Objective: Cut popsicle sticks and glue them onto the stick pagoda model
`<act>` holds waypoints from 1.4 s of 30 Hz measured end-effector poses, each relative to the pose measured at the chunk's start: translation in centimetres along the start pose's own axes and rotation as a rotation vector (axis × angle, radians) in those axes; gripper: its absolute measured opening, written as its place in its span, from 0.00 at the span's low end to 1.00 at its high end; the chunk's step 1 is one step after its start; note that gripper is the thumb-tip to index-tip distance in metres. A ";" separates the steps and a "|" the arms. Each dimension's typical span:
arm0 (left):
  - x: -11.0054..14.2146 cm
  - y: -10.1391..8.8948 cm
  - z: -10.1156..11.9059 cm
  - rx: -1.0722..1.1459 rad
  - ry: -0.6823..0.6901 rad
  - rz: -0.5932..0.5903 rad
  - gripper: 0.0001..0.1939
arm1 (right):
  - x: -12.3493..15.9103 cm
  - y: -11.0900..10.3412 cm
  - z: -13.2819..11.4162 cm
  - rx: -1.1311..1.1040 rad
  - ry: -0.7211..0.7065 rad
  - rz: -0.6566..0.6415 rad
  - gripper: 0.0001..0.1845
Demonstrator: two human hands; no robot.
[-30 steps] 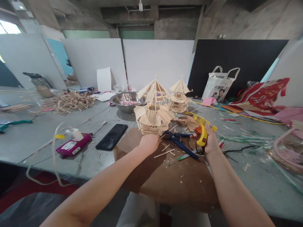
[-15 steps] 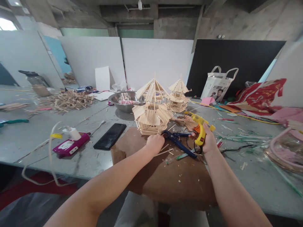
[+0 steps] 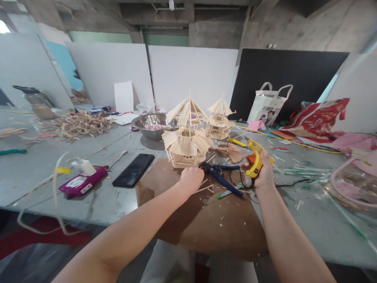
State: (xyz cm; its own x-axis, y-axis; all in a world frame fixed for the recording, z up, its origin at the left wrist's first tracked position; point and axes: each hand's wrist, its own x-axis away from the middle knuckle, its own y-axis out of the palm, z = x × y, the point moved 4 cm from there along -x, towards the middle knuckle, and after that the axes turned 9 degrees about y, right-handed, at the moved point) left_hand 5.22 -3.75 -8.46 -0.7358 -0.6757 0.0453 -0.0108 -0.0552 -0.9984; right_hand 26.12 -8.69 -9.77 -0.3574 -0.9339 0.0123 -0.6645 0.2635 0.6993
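Observation:
My right hand [image 3: 264,173] is closed round the handle of a yellow hot glue gun [image 3: 255,157], held above the table with its nozzle pointing away from me. My left hand [image 3: 192,179] is closed at the front foot of a stick-built pavilion model [image 3: 187,146]; whatever its fingers hold is hidden. Right beside that hand, blue-handled pliers [image 3: 222,181] lie across a brown board [image 3: 206,224]. Thin wooden sticks [image 3: 206,188] are scattered around there. Behind stands a smaller stick pavilion [image 3: 220,118].
A black phone [image 3: 133,169] and a purple power strip [image 3: 84,181] lie at left. Behind them are a heap of sticks [image 3: 81,125] and a metal bowl [image 3: 150,131]. A yellow-handled tool [image 3: 236,142] lies beyond the glue gun. At right are a white bag [image 3: 266,106] and a clear pink-rimmed container [image 3: 350,184].
My right hand has drawn the glue gun slightly to the right, uncovering the yellow-handled tool behind it. My left hand keeps its place by the pavilion. The whole view has shifted a little.

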 end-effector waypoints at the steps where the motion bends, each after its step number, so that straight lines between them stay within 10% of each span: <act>1: 0.0 0.0 -0.1 -0.012 -0.004 -0.001 0.13 | 0.0 0.0 0.0 0.000 0.000 0.003 0.13; 18: -0.5 1.3 7.2 -0.076 0.388 -0.008 0.09 | 0.1 0.4 0.3 0.010 0.014 0.009 0.14; 42: -2.9 1.2 9.4 -0.116 0.391 -0.047 0.11 | 0.1 0.5 0.7 0.024 0.026 0.003 0.15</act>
State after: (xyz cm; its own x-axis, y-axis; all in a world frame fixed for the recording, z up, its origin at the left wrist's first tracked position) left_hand 13.67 -8.74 -9.45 -0.9344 -0.3427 0.0972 -0.1104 0.0194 -0.9937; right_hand 25.30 -8.51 -9.94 -0.3423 -0.9390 0.0327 -0.6790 0.2713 0.6822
